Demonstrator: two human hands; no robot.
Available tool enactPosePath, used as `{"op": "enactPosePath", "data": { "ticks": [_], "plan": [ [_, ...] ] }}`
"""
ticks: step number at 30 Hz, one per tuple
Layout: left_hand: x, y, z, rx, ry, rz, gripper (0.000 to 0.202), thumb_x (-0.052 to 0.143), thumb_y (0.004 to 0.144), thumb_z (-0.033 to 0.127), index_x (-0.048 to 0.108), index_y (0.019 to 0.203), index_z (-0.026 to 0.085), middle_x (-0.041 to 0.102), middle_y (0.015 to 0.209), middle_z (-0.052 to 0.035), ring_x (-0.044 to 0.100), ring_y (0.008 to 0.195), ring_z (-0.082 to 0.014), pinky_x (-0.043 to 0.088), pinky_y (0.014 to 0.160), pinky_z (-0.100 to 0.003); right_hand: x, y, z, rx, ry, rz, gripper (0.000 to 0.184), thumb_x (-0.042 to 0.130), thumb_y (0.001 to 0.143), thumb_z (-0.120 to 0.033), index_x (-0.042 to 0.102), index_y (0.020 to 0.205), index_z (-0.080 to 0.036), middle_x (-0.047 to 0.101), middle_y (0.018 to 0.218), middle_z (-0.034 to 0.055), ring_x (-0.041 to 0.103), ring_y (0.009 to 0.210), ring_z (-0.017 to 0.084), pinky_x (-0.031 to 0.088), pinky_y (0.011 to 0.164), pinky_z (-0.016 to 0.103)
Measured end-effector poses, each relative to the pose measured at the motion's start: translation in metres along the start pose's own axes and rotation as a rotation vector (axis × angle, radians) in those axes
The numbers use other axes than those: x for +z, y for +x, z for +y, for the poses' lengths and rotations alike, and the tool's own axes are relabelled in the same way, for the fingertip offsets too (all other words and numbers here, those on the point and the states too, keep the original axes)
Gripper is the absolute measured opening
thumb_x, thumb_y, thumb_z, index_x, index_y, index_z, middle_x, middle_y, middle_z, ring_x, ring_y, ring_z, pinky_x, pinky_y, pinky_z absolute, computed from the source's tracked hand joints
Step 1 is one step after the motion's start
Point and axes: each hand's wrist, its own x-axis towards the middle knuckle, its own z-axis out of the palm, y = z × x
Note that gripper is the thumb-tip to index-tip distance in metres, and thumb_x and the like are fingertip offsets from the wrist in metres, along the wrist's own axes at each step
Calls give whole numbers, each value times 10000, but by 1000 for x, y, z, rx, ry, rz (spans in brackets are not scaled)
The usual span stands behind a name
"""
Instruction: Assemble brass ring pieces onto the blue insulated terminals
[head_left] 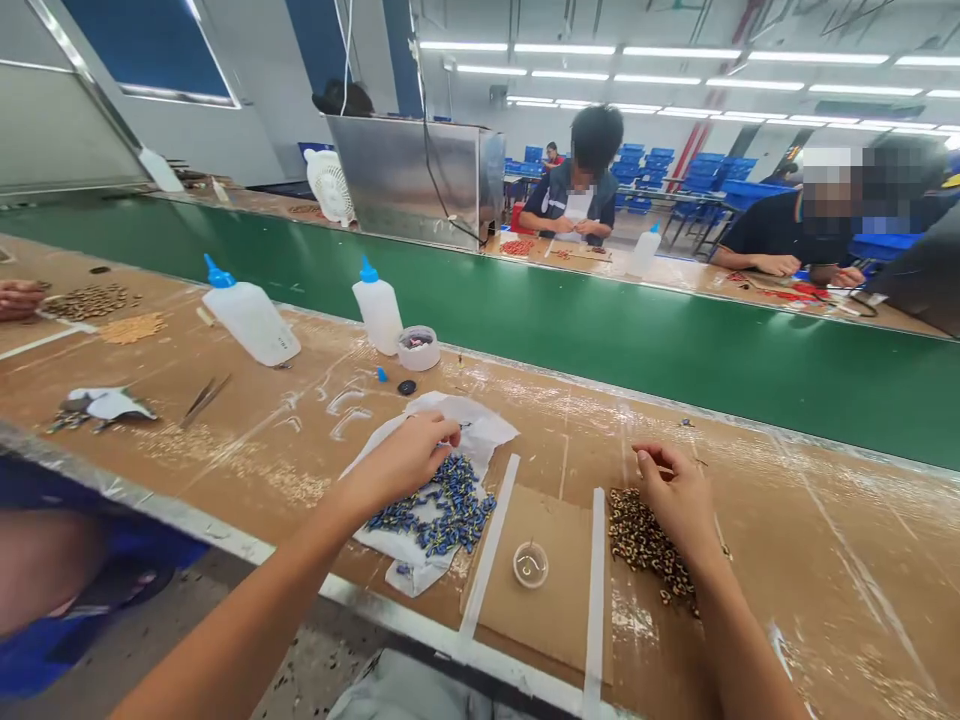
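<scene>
My left hand [424, 450] is over a pile of small blue-and-yellow pieces [450, 510] on a crumpled white sheet [491, 432]. Its fingers are curled together, and whatever they hold is too small to make out. My right hand [679, 490] hovers at the far edge of a heap of small brown-and-cream pieces [645, 535]. Thumb and forefinger are pinched there, with any held piece hard to see. Between the two piles lies a cardboard square [559, 625] with white strips along its sides. A small clear cup [531, 566] holding a thin stick stands on it.
White bottles with blue caps [251, 320] [377, 312] and a round tub [418, 348] stand behind the piles. Tweezers [204, 400] lie left. A green conveyor belt [600, 330] runs beyond the table, with co-workers [577, 190] seated across it. Another person's hand [21, 298] shows far left.
</scene>
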Motion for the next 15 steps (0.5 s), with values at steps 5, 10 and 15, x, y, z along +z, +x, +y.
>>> {"op": "enactPosePath", "data": {
  "ticks": [5, 10, 15],
  "plan": [
    [-5, -52, -10, -99, -97, 198, 162, 476, 925, 214, 632, 896, 179, 620, 891, -38, 559, 842, -174, 417, 783, -288, -6, -13, -4, 23, -14, -40, 394, 526, 803, -503, 710, 968, -197, 734, 968, 146, 682, 827, 304, 496, 765, 441],
    [47, -177, -1, -596, -444, 412, 212, 536, 925, 356, 624, 874, 171, 604, 818, -23, 526, 755, -147, 407, 710, -258, -13, -18, -3, 53, -178, -11, 281, 581, 820, -450, 737, 988, -288, 756, 930, 122, 697, 802, 285, 473, 683, 427],
    [122, -230, 39, -1105, -1368, 302, 458, 584, 805, 611, 547, 838, 155, 594, 765, -42, 511, 581, -126, 383, 509, -228, -9, -26, -16, 83, -239, -30, 319, 578, 814, -461, 730, 1017, -269, 757, 940, 64, 711, 877, 314, 518, 757, 433]
  ]
}}
